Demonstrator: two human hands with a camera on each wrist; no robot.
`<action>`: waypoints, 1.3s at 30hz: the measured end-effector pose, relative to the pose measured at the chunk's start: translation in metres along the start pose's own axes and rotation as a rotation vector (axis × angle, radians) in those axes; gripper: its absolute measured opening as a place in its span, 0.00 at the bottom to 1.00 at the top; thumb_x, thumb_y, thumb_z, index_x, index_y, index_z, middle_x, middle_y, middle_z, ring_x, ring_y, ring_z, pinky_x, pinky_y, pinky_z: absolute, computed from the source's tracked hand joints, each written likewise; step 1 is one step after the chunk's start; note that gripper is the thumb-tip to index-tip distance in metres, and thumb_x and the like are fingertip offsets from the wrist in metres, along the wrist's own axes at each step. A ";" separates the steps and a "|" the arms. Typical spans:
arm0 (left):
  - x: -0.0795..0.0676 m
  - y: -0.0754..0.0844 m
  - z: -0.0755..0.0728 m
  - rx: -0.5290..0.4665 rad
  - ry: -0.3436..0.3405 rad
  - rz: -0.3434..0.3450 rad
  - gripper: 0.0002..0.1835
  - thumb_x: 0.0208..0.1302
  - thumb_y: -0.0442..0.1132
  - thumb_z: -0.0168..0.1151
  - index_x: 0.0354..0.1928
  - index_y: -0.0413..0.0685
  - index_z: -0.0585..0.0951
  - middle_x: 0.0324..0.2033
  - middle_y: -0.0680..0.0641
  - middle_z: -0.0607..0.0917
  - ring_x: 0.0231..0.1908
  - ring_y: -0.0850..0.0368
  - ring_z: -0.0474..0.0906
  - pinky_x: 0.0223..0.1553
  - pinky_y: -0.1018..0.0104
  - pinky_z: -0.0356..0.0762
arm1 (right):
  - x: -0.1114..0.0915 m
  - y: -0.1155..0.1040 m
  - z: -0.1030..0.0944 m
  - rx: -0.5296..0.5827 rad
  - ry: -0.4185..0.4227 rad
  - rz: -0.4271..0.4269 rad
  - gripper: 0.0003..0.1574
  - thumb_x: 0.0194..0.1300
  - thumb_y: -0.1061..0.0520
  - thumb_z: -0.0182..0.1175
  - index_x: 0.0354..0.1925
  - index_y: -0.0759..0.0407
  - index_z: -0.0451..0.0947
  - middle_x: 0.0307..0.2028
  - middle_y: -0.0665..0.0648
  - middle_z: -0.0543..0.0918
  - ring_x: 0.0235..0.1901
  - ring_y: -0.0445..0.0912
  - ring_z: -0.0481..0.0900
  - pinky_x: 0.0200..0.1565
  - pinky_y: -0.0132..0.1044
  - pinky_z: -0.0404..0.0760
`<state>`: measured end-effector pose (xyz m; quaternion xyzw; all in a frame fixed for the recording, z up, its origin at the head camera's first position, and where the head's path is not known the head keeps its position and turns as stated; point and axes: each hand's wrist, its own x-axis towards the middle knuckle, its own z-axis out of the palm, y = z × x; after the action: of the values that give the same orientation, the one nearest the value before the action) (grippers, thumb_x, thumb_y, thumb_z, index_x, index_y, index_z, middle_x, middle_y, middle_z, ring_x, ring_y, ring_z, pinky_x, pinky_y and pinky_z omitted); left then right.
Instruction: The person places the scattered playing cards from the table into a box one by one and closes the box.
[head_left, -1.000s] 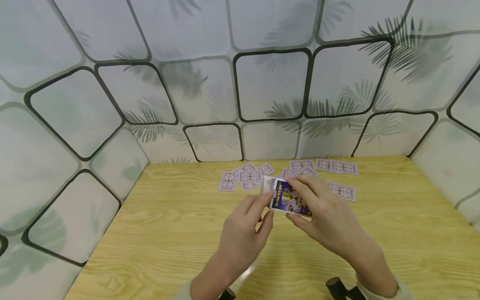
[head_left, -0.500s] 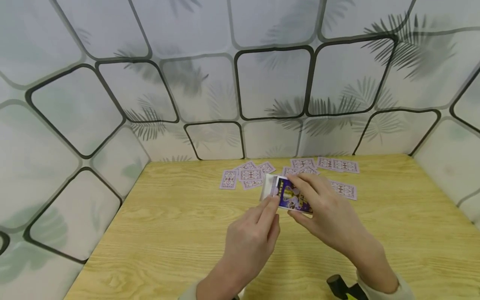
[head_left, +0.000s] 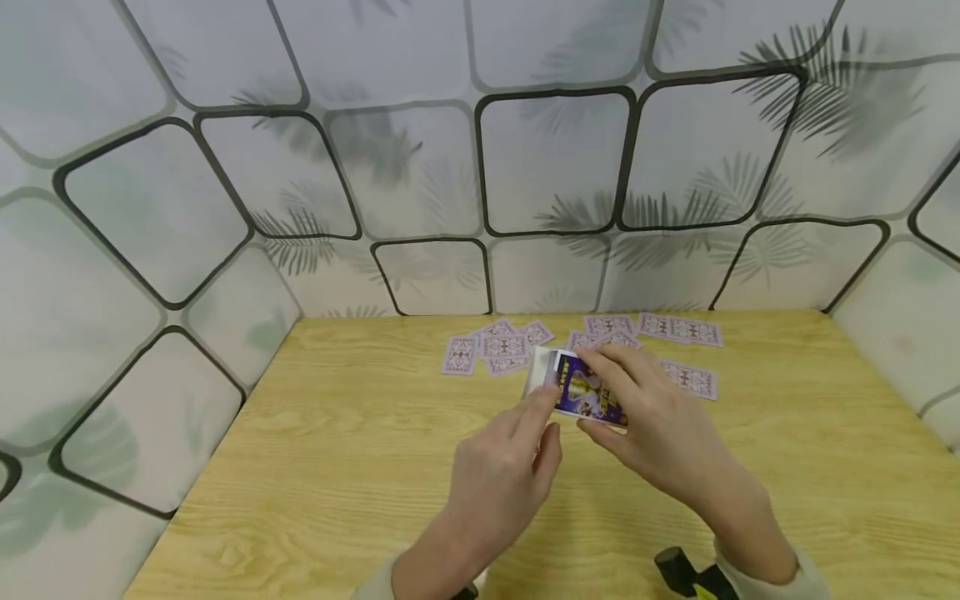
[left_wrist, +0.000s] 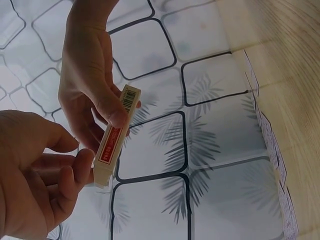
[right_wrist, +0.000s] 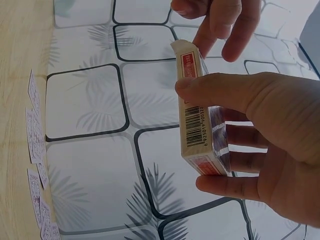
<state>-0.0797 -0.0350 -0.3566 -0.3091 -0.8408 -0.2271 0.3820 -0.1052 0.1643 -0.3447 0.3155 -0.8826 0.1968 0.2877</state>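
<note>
My right hand (head_left: pixel 660 417) grips a playing-card box (head_left: pixel 588 387) above the table, thumb along one narrow side and fingers along the other. The box face is purple with gold print, and a white flap (head_left: pixel 537 371) stands out at its left end. In the right wrist view, the side of the card box (right_wrist: pixel 192 115) carries a barcode and a red label. At the flap end, my left hand (head_left: pixel 502 467) touches the box with its index fingertip, the other fingers loosely bent. The left wrist view shows the left hand (left_wrist: pixel 40 175) beside that end.
Several patterned playing cards lie face down at the back of the table, in a left group (head_left: pixel 501 347) and a right group (head_left: pixel 609 327), with more cards (head_left: pixel 690 379) behind the right hand. A patterned cloth wall (head_left: pixel 555 167) rises behind the wooden table (head_left: pixel 315 467).
The left hand has gone from pinching near the box's end to touching it with an extended index finger. The right hand keeps its grip, and the view has tilted slightly.
</note>
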 end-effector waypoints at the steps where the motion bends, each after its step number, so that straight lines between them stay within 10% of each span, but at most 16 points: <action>1: 0.001 -0.001 -0.001 -0.008 0.002 0.000 0.21 0.56 0.31 0.70 0.53 0.40 0.80 0.39 0.46 0.89 0.28 0.61 0.85 0.24 0.79 0.78 | 0.000 0.000 0.000 0.000 0.001 0.001 0.51 0.41 0.58 0.82 0.63 0.65 0.72 0.53 0.63 0.77 0.50 0.56 0.78 0.41 0.48 0.83; 7: 0.006 -0.012 -0.007 -0.083 0.031 -0.038 0.18 0.60 0.30 0.66 0.53 0.38 0.79 0.38 0.43 0.87 0.23 0.64 0.79 0.22 0.83 0.72 | 0.001 0.002 -0.001 0.005 0.005 0.000 0.51 0.41 0.59 0.82 0.63 0.66 0.72 0.53 0.64 0.77 0.50 0.57 0.78 0.41 0.49 0.83; 13: 0.010 -0.052 -0.006 -0.109 0.031 -0.229 0.14 0.63 0.30 0.62 0.51 0.37 0.80 0.38 0.42 0.87 0.21 0.62 0.76 0.17 0.77 0.67 | 0.001 0.006 -0.005 0.009 0.010 0.015 0.50 0.43 0.58 0.81 0.63 0.66 0.72 0.53 0.64 0.77 0.51 0.59 0.78 0.42 0.52 0.82; 19: 0.010 -0.105 0.011 -0.008 -0.502 -0.593 0.28 0.71 0.39 0.56 0.70 0.39 0.66 0.55 0.33 0.78 0.44 0.41 0.81 0.31 0.54 0.81 | -0.001 0.009 -0.010 0.011 0.009 0.045 0.50 0.44 0.58 0.80 0.64 0.65 0.71 0.53 0.64 0.77 0.51 0.58 0.77 0.43 0.53 0.81; 24: -0.006 -0.141 0.038 0.089 -0.900 -0.676 0.34 0.73 0.43 0.52 0.77 0.43 0.55 0.65 0.27 0.67 0.62 0.27 0.66 0.51 0.37 0.75 | -0.002 0.010 -0.012 0.006 0.010 0.050 0.51 0.44 0.57 0.80 0.65 0.63 0.71 0.53 0.62 0.77 0.50 0.56 0.77 0.42 0.51 0.81; 32: -0.011 -0.164 0.066 0.089 -1.010 -0.716 0.34 0.72 0.43 0.48 0.78 0.54 0.56 0.69 0.30 0.64 0.66 0.29 0.58 0.59 0.35 0.67 | -0.005 0.010 -0.011 -0.010 -0.008 0.057 0.51 0.45 0.56 0.80 0.66 0.64 0.71 0.54 0.62 0.76 0.51 0.56 0.76 0.38 0.48 0.82; 39: -0.011 -0.169 0.066 0.173 -0.993 -0.704 0.21 0.71 0.45 0.54 0.62 0.45 0.76 0.54 0.39 0.78 0.49 0.41 0.69 0.44 0.46 0.76 | -0.005 0.011 -0.013 -0.003 -0.015 0.074 0.49 0.46 0.57 0.80 0.65 0.64 0.71 0.54 0.63 0.77 0.50 0.57 0.77 0.39 0.49 0.81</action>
<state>-0.2242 -0.1169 -0.4296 -0.0497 -0.9853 -0.0994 -0.1296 -0.1049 0.1813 -0.3399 0.2837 -0.8961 0.2037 0.2738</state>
